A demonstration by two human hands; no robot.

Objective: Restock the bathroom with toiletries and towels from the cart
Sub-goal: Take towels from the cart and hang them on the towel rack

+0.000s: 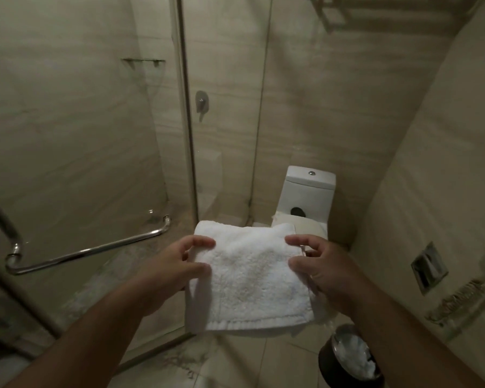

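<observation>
**Folded towel held in both hands**

A white folded towel is stretched between the hands. The left hand pinches its left edge and the right hand pinches its right edge. Beyond the hands stands a toilet; a dark waste bin sits below the right hand; a chrome door handle lies left of the left hand.

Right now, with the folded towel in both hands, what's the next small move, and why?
Probably raise the white towel toward the wall rack above the toilet. The left hand and right hand pinch its side edges, it looks folded flat, and the rack's visible part shows no towel.
</observation>
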